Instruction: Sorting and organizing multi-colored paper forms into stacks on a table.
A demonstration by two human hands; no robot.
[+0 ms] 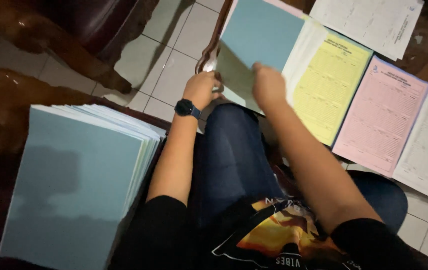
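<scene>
**Domestic living room used for paperwork**

White square floor tiles [174,65] and a dark carved wooden armchair with maroon upholstery [74,35] at 11 o'clock indicate a home. Coloured printed forms [354,95] at 2 o'clock and stacked pale blue sheets [74,185] at 8 o'clock show clerical sorting.

**What cannot be made out**

The right hand [269,86] is motion-blurred, its fingers hidden against the blue sheet [261,32], so its grip cannot be judged. The left hand [202,89] shows only its back; the fingertips vanish behind the sheet's lower edge. The sheet's top is cut by the frame. Print on the yellow form [329,85], pink form [381,115] and white forms [426,147] is too small to tell. The stack [74,185] runs off the bottom edge.
</scene>
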